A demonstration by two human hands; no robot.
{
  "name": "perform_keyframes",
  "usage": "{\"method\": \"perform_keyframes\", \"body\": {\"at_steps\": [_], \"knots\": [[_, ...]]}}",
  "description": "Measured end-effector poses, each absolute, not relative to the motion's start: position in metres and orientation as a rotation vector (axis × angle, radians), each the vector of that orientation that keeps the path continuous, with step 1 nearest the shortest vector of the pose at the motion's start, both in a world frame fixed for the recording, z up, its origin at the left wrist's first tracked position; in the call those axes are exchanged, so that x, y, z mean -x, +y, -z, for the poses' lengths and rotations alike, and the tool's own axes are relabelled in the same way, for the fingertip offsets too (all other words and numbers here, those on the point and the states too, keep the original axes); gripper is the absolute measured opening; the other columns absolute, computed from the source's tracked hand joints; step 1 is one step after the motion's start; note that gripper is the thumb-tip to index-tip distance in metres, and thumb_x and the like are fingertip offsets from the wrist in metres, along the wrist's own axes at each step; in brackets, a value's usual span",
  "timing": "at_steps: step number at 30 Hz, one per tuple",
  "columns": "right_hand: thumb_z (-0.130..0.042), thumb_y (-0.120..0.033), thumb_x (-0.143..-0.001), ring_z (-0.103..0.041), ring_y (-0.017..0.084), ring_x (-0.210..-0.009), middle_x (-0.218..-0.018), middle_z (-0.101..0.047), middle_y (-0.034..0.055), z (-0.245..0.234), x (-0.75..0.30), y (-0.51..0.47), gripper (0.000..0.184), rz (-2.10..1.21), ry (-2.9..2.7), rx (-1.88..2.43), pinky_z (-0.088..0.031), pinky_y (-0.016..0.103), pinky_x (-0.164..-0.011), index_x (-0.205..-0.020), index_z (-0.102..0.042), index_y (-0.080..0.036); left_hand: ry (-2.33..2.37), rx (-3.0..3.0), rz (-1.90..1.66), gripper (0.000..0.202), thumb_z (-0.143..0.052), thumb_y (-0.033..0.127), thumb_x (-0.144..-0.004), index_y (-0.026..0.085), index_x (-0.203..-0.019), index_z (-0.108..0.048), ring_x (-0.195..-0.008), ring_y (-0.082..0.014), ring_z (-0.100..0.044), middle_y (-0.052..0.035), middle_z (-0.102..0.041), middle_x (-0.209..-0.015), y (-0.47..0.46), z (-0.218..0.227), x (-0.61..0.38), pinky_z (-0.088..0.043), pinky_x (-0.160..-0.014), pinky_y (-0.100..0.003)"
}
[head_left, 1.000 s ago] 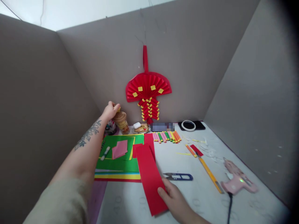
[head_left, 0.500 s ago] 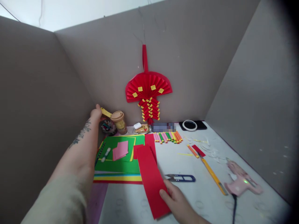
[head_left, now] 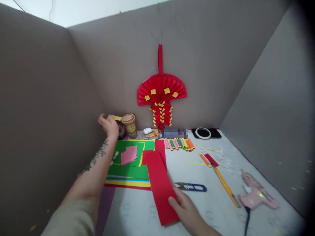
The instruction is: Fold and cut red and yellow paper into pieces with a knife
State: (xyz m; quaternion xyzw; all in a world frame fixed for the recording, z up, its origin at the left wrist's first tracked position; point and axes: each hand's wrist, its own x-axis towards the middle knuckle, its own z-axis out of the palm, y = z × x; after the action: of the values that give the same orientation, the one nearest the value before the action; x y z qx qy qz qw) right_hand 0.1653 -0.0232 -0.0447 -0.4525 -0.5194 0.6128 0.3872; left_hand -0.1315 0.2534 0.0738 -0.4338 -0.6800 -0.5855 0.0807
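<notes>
Right hand point(head_left: 185, 208) had a red paper strip point(head_left: 159, 186) gripped toward the front edge of the tabletop point(head_left: 133, 211); left hand point(head_left: 110, 126) was near the back-left corner at a yellow strip point(head_left: 117, 118), couldn't tell if pinching it.

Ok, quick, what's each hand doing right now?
Left hand: by a yellow piece; can't tell if it's gripped.
Right hand: closed, holding red paper.

White table point(head_left: 135, 214) is showing faint numerals; a stack of coloured sheets point(head_left: 130, 172) is lying left, a lidded cup point(head_left: 130, 127) standing behind. Paper rolls point(head_left: 178, 144) are sitting in a row toward the back. Blue snips point(head_left: 188, 186), yellow cutter point(head_left: 226, 187) and pink glue gun point(head_left: 256, 195) are resting nearer, rightward.
</notes>
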Motion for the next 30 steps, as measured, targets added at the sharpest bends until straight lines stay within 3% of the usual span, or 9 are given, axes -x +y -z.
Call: {"method": "perform_keyframes", "body": {"at_steps": [3,6,9,20,26,30], "knots": [[-0.049,-0.058,-0.081,-0.061,0.025,-0.092,-0.107,-0.065,0.01,0.044,-0.165,-0.023,0.052,-1.555,-1.336,1.161,-0.05,0.034,-0.078,-0.114,-0.058,-0.02,-2.026,1.444,1.826,0.042,-0.056,0.03,-0.079,0.013,-0.115,-0.041,-0.111,-0.0232,-0.049,-0.0149,-0.047,-0.118,0.233,-0.039,0.091,-0.038,-0.097,-0.038],[-0.05,-0.059,-0.08,-0.062,0.025,-0.09,-0.108,-0.065,0.0104,0.044,-0.166,-0.023,0.051,-1.551,-1.345,1.165,-0.051,0.033,-0.076,-0.11,-0.06,-0.02,-2.255,1.449,1.734,0.076,-0.075,0.029,-0.06,0.011,-0.122,-0.035,-0.123,-0.0299,-0.038,-0.0201,-0.042,-0.127,0.235,-0.013,0.063,-0.031,-0.103,-0.042],[-0.05,-0.058,-0.08,-0.062,0.024,-0.088,-0.107,-0.065,0.0104,0.044,-0.166,-0.024,0.049,-1.55,-1.342,1.16,-0.051,0.033,-0.074,-0.109,-0.061,-0.02,-2.279,1.394,1.709,0.092,-0.078,0.033,-0.056,0.007,-0.128,-0.027,-0.129,-0.0311,-0.032,-0.0256,-0.035,-0.134,0.255,-0.007,0.059,-0.026,-0.107,-0.041],[-0.051,-0.054,-0.082,-0.062,0.024,-0.087,-0.103,-0.067,0.0096,0.047,-0.165,-0.023,0.045,-1.5,-1.343,1.135,-0.05,0.033,-0.075,-0.11,-0.061,-0.02,-2.175,1.412,1.81,0.084,-0.079,0.035,-0.055,0.014,-0.122,-0.032,-0.113,-0.0287,-0.053,-0.0188,-0.052,-0.122,0.268,-0.021,0.052,-0.043,-0.094,-0.039],[-0.052,-0.054,-0.08,-0.062,0.024,-0.084,-0.099,-0.067,0.0092,0.05,-0.164,-0.024,0.042,-1.503,-1.324,1.135,-0.05,0.034,-0.073,-0.101,-0.062,-0.019,-1.703,1.678,1.971,0.086,-0.078,0.03,-0.057,0.02,-0.126,-0.026,-0.119,-0.0224,-0.049,-0.0136,-0.049,-0.127,0.215,-0.077,0.036,-0.04,-0.1,-0.034],[-0.051,-0.051,-0.082,-0.062,0.024,-0.083,-0.095,-0.067,0.0084,0.053,-0.163,-0.023,0.038,-1.496,-1.338,1.113,-0.049,0.034,-0.072,-0.098,-0.06,-0.017,-1.66,1.898,1.982,0.085,-0.081,0.03,-0.051,0.021,-0.12,-0.031,-0.111,-0.0238,-0.055,-0.0105,-0.053,-0.119,0.14,-0.112,0.029,-0.043,-0.095,-0.038]]}}
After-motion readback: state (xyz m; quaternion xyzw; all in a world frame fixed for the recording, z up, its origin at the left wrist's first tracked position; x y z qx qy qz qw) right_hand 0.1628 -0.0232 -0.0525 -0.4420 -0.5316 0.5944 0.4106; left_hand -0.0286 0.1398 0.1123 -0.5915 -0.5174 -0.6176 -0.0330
